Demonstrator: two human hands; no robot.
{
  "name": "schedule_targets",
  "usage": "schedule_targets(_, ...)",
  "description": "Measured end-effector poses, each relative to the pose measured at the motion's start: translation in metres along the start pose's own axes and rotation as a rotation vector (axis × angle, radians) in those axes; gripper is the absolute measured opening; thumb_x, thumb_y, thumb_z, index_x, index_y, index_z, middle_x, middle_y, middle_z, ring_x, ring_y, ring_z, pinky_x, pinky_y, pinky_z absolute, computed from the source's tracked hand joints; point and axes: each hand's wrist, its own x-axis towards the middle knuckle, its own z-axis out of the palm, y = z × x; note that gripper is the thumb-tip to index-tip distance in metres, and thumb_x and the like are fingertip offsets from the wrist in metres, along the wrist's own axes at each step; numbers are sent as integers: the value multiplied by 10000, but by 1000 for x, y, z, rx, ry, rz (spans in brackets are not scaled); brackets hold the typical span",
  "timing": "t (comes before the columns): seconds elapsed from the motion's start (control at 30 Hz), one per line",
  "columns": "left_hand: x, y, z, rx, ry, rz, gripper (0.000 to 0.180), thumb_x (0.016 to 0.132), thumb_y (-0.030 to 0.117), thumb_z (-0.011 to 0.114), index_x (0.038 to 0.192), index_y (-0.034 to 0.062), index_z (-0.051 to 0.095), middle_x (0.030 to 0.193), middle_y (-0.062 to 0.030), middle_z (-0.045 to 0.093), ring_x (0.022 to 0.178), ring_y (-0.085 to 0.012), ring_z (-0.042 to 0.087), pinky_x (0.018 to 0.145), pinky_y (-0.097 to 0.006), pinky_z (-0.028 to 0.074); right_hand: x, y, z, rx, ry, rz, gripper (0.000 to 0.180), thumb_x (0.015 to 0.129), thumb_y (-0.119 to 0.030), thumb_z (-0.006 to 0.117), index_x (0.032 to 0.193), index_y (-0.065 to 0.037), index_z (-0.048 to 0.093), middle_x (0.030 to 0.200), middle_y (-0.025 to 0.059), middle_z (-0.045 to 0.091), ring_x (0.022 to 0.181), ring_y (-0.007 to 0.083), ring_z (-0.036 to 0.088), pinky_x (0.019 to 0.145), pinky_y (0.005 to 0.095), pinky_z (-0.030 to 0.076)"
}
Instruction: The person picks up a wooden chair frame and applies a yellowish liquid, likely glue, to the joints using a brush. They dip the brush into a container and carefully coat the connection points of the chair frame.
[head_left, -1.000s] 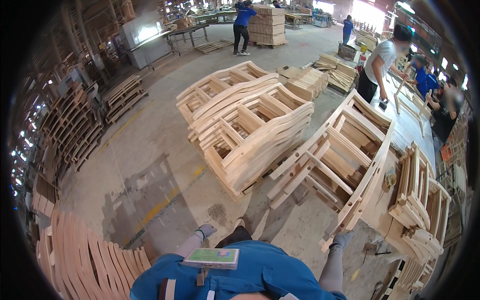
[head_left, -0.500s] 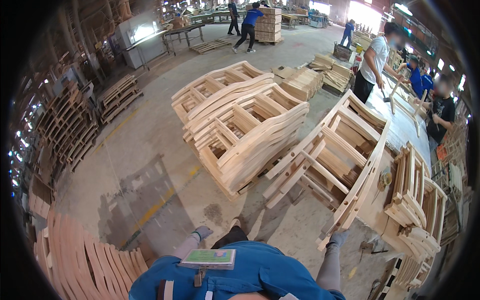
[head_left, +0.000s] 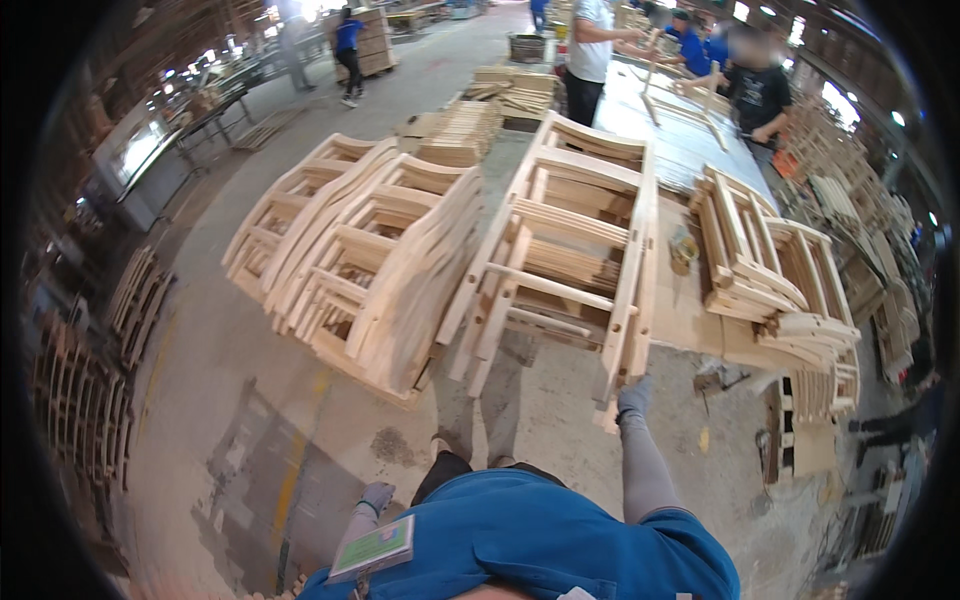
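Observation:
My right hand [head_left: 632,395], in a grey glove, is closed around the lower end of a pale wooden chair frame [head_left: 640,330]. This frame lies on top of several like it, forming a stack of slatted frames [head_left: 575,255] at table height. Part of my grip is hidden behind the leg end and the glove. My left hand [head_left: 378,496], also gloved, hangs low by my left side, away from any wood. Its fingers look loose and slightly apart, with nothing in them.
Left of the frames, curved wooden frames [head_left: 400,270] stand piled on the floor. Smaller assembled frames [head_left: 740,250] sit on a board to the right. Beyond, co-workers [head_left: 590,50] stand round a grey-topped table [head_left: 690,125]. A pot [head_left: 684,248] rests on the board.
My view has swung to the right, so the stacks appear further left. My right hand keeps its hold on the frame's end. My left hand still hangs at my side.

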Motion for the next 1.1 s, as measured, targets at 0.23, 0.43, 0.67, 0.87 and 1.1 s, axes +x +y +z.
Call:
schedule_targets(0.23, 9, -6, 7, -17, -2, 111, 281, 766, 280, 507, 784, 19, 608, 631, -86, 574, 543, -202, 552, 504, -343, 458, 1, -1, -5, -84, -18, 19, 326, 671, -99, 594, 970, -29, 483, 916, 212, 594, 877, 381, 577, 742, 413, 450)
schedule_targets(0.43, 18, -16, 13, 14, 23, 188, 246, 764, 270, 533, 764, 34, 601, 634, -77, 581, 524, -175, 548, 484, -323, 455, 2, 1, -3, -23, -8, -13, 341, 683, -113, 601, 987, -26, 474, 945, 218, 585, 902, 384, 566, 752, 408, 449)
schedule_targets(0.67, 21, -15, 7, 31, -34, 106, 239, 770, 268, 536, 788, 42, 612, 648, -67, 591, 549, -171, 565, 503, -320, 473, 6, 8, 4, -10, 20, -21, 380, 704, -133, 596, 1049, -29, 474, 996, 228, 570, 939, 387, 552, 788, 411, 437)
schedule_targets(0.87, 15, -7, 11, -103, -17, -146, 251, 764, 266, 531, 794, 35, 625, 644, -74, 592, 564, -188, 569, 518, -325, 474, 2, 5, 6, 0, -46, 13, 407, 711, -137, 593, 1078, -14, 466, 1005, 225, 577, 948, 382, 554, 797, 412, 441)
schedule_targets(1.1, 18, -6, 12, 99, 6, 155, 257, 748, 267, 512, 755, 43, 637, 647, -106, 606, 572, -204, 590, 529, -332, 477, 8, 8, 1, -53, -15, 23, 442, 696, -93, 574, 1116, -30, 453, 1004, 228, 579, 950, 382, 557, 797, 414, 444)
